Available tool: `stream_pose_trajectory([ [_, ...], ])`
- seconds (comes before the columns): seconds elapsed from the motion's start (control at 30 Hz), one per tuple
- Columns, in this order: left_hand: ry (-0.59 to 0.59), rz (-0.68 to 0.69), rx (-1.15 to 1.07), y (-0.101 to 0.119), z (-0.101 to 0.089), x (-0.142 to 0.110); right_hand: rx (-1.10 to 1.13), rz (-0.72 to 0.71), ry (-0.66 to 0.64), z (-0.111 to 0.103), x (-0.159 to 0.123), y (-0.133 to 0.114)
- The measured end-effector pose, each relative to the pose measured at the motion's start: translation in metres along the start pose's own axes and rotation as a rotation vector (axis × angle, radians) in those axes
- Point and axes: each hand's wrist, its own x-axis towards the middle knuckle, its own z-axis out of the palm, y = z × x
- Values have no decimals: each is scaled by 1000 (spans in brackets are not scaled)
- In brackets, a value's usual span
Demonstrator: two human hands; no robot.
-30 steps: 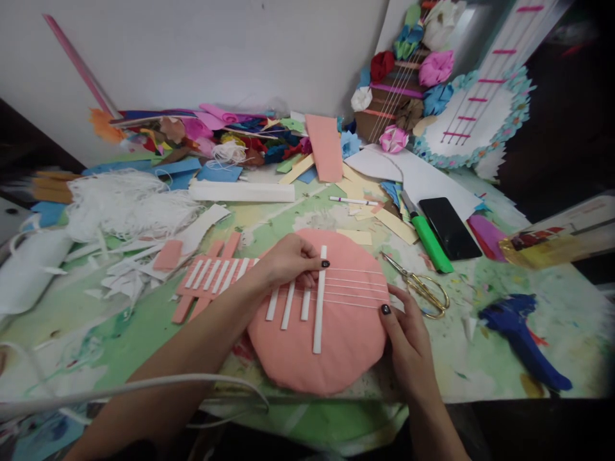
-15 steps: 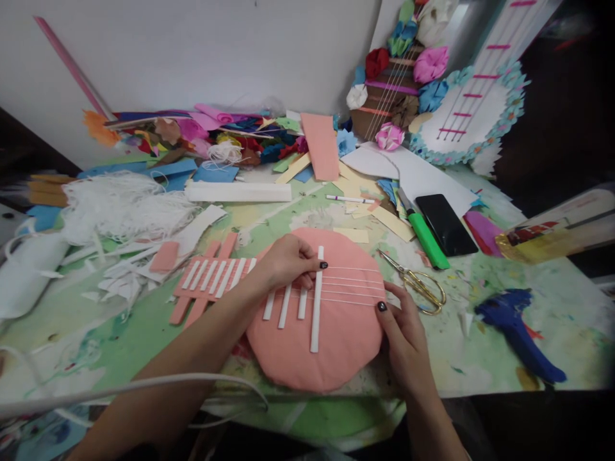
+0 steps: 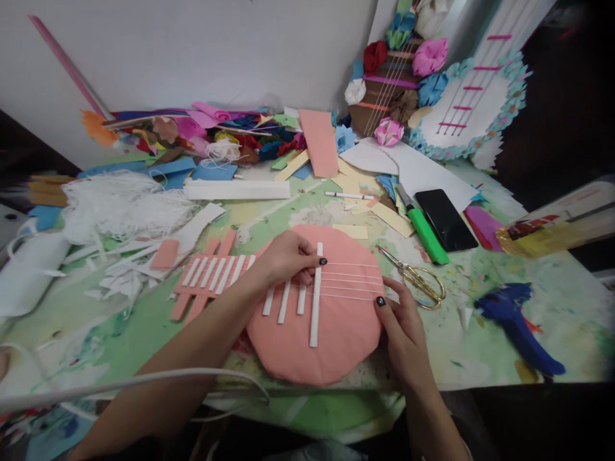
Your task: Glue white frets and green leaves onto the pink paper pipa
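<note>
Well left of our left hand we see a heap of white thread [image 3: 125, 205]; nearer, a pink neck [image 3: 196, 289] with short white strips reaches toward our forearm, which a white cable [image 3: 144, 382] crosses. Our left hand [image 3: 291, 259] has thumb and fingers drawn narrow on a long white strip [image 3: 315, 314], near its far end. The strip lies on the pink disc [image 3: 341, 339], beneath our left hand and reaching our right. Our right hand [image 3: 401, 326] curls round the disc's right rim, thumb on top. Just beyond that hand lie gold-handled scissors [image 3: 425, 288]; farther right, a blue glue gun [image 3: 523, 326]. Between hand and gun, painted tablecloth [image 3: 456, 352] gives sideways room, down to the near table edge.
</note>
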Motion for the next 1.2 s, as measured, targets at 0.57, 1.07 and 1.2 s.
stream_pose_trajectory([
  [0.57, 12, 12, 38, -1, 1, 2, -19, 12, 6, -1, 1, 5],
  [1.07, 35, -17, 277, 6, 3, 3, -30, 1, 0, -2, -1, 2],
  [1.2, 35, -42, 295, 10, 3, 4, -27, -10, -5, -2, 0, 2],
])
